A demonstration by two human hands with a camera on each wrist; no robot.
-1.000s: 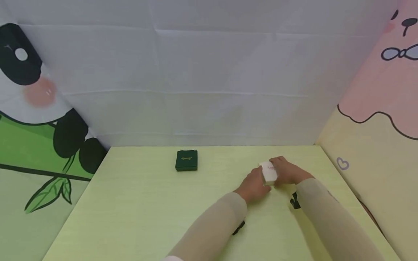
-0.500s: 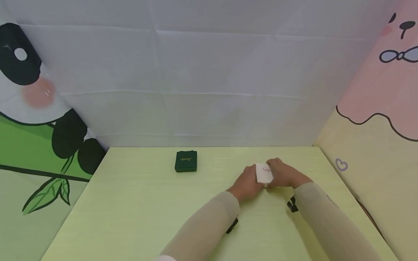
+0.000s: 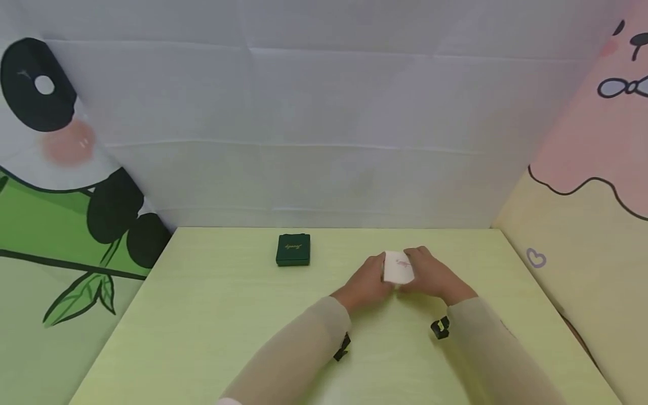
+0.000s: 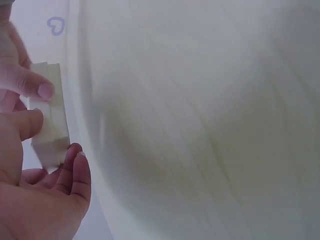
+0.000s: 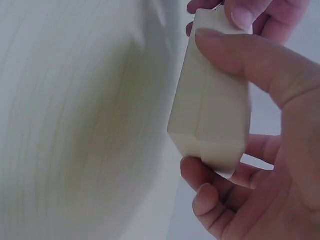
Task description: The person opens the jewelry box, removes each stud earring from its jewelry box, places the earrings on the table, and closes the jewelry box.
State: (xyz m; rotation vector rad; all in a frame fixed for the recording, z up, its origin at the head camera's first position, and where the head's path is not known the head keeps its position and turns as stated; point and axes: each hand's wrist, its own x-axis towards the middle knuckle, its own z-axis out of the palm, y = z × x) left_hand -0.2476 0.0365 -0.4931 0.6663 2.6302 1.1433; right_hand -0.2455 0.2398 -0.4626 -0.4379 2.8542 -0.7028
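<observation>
Between my two hands is a small white box (image 3: 398, 268) with faint lettering on its top. My left hand (image 3: 368, 281) grips its left end, and my right hand (image 3: 432, 273) grips its right end. In the left wrist view the pale side of the box (image 4: 52, 112) has a thumb from each hand pressed on it. Fingers curl beneath the box (image 5: 212, 100) in the right wrist view, where a seam runs along its side. A dark green box (image 3: 293, 250) with gold lettering sits apart, to the left of both hands.
The pale yellow table (image 3: 212, 315) reaches back to a white cloth wall (image 3: 324, 124). Side walls carry a panda print (image 3: 55, 112) on the left and a pink cartoon print (image 3: 597, 135) on the right.
Both hands have moved left along the table with the white box between them, bringing it closer to the green box. The green box stays in its place on the table.
</observation>
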